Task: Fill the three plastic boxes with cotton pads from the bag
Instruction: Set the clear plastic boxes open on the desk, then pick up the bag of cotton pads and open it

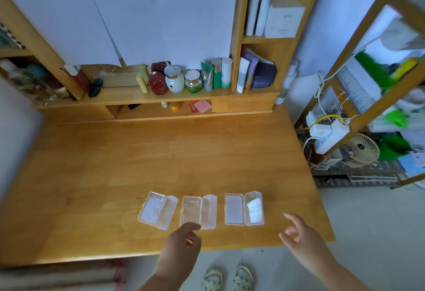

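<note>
Boxes — three clear plastic ones, lids swung open — lie in a row near the front edge of the counter (161, 157). Only the right box (244, 208) holds anything: white pads (254, 209) sit in its right half. The middle box (198, 211) and the left box (157, 209) show no pads that I can make out, though glare on the left one makes it hard to tell.

The left hand (181, 244) hovers just in front of the middle box, its fingers curled inward with the fingertips close to that box's near edge; something small and yellowish shows between the curled fingers, too blurred to name, so whether this grip holds anything I cannot tell. The right hand (301, 238) is just beside and in front of the right box, apart from it, the grip loose and wide with fingers spread and nothing in it.

Between hands and boxes the wood is bare. At the back of the counter a shelf (156, 97) carries jars (181, 80), tubes (217, 73) and bottles. To the right stands a rack (368, 61) with cables and a small fan (361, 149) — well apart from the boxes. Two sandals (227, 279) show on the floor below the counter's edge.
</note>
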A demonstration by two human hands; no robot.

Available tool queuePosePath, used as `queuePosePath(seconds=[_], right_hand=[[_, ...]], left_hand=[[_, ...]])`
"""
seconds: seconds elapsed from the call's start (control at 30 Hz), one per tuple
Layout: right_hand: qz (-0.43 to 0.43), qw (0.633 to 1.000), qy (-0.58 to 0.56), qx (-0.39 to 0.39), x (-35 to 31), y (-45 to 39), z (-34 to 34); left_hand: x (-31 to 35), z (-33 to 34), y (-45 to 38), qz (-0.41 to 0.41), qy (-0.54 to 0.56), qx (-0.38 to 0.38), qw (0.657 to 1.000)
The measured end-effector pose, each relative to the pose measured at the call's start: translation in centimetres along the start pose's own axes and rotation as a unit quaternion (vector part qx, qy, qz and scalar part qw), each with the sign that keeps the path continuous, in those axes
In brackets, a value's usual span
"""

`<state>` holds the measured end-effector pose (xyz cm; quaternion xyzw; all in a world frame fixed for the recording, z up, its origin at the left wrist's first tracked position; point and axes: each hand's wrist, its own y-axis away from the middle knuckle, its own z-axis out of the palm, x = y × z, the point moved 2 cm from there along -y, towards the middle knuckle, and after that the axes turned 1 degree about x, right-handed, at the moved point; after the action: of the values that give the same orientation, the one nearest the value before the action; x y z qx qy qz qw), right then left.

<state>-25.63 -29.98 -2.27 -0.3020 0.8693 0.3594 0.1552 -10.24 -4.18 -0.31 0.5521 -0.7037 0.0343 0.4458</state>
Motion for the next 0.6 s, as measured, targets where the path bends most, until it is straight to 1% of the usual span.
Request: queuePosePath(seconds=[0.07, 0.13, 0.27, 0.37, 0.53, 0.57, 0.6], right_hand=[[0.010, 0.999, -0.026, -0.018, 0.6, 1.6, 0.1], [0.010, 0.998, -0.056, -0.020, 0.5, 3.2, 0.1], [0.009, 0.993, -0.119, 0.010, 0.7, 6.1, -1.4], [0.004, 0.990, -0.135, 0.033, 2.2, 7.8, -3.9], [0.044, 0.977, -0.169, 0.125, 9.2, 10.1, -10.3], [0.058, 0.973, -0.178, 0.137, 11.1, 10.7, -11.5], [0.068, 0.969, -0.188, 0.147, 13.2, 11.1, -12.7]], left_hand=[[0.3, -0.6, 0.7, 0.018, -0.010, -0.058, 0.998], [0.9, -0.9, 0.7, 0.038, -0.031, -0.093, 0.994], [4.3, 0.1, 0.9, 0.094, -0.060, -0.120, 0.986], [8.3, 2.3, 1.0, 0.152, -0.076, -0.137, 0.976], [16.6, 9.5, 1.5, 0.234, -0.114, -0.150, 0.954], [18.5, 11.2, 1.7, 0.246, -0.118, -0.153, 0.950], [20.4, 13.1, 1.8, 0.238, -0.107, -0.172, 0.950]])
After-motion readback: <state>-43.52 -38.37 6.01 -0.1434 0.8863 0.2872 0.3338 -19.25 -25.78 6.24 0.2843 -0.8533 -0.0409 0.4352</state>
